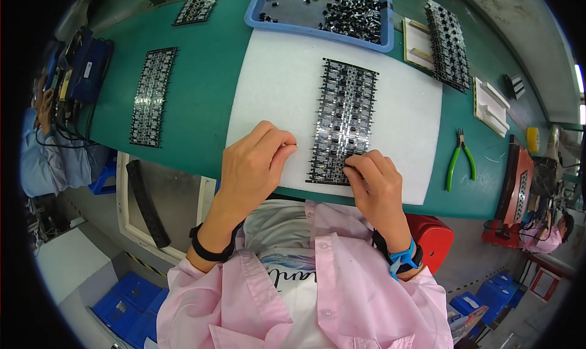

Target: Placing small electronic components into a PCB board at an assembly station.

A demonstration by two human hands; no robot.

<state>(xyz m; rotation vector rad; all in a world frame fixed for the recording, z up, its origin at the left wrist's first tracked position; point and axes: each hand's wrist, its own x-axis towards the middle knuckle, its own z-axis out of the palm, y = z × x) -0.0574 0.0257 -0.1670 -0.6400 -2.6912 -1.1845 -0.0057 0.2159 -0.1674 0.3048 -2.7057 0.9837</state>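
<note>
Nearest the body, the right hand (379,181) bends over the lower right corner of a circuit-board panel (345,114), its fingertips on the near rows; whether they grip a small part or only press the surface cannot be told. The left hand (251,160) is off the panel, just to its left, thumb and forefinger closed together; anything pinched there is too small to make out. The panel lies flat, slightly tilted, on a white sheet (268,74) spread over the green desk (201,80). The step looks like fitting small parts by hand; doing it well would mean seating each squarely, pressing straight down, and steadying the panel's bare edge with the left hand so it does not slide. Sleeves and wrists are best held clear of finished rows. Further out to the right lie green-handled pliers (461,144), and to the left another panel (152,97). Beyond the sheet's far edge, a blue tray (317,36) holds loose black parts (355,16), close enough for a short reach.
</note>
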